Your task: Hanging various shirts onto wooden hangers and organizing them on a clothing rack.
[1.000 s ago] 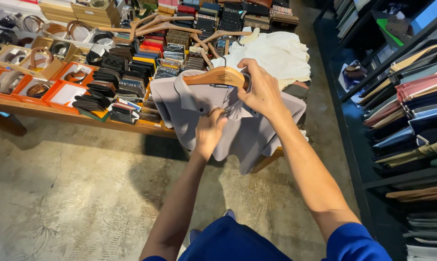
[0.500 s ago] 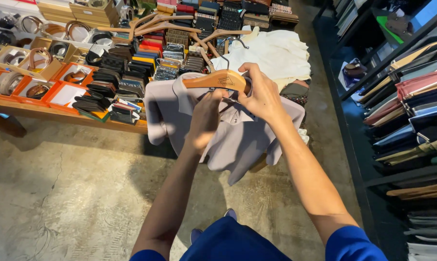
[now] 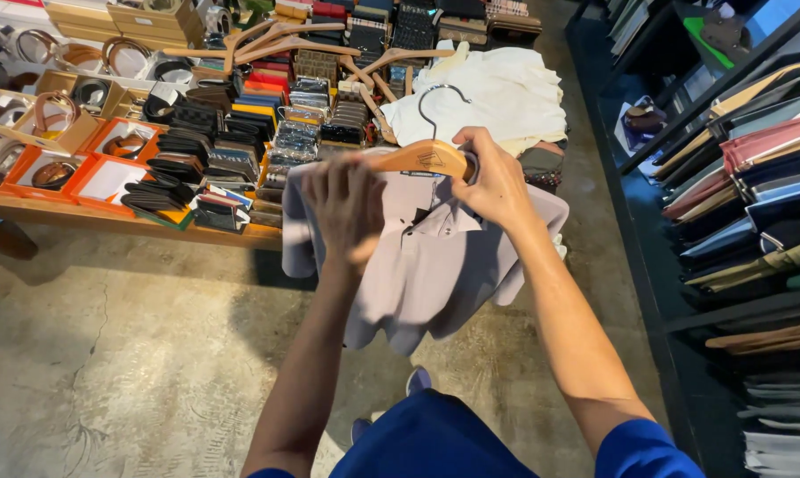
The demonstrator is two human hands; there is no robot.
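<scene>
While orange trays (image 3: 108, 177) of coiled belts and rows of dark wallets (image 3: 183, 146) line the wooden table (image 3: 81, 217) ahead, my right hand (image 3: 497, 181) is clenched around the wooden hanger (image 3: 418, 159) near its metal hook. From that hanger a pale grey polo shirt (image 3: 426, 265) hangs, above the concrete floor. My left hand (image 3: 342, 204) rests fingers spread on the shirt's shoulder, seemingly gripping nothing, though motion blurs it.

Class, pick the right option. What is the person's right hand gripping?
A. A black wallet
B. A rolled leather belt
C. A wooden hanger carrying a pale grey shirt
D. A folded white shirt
C: the right hand clasps the wooden hanger, and the grey shirt hangs from it.
</scene>
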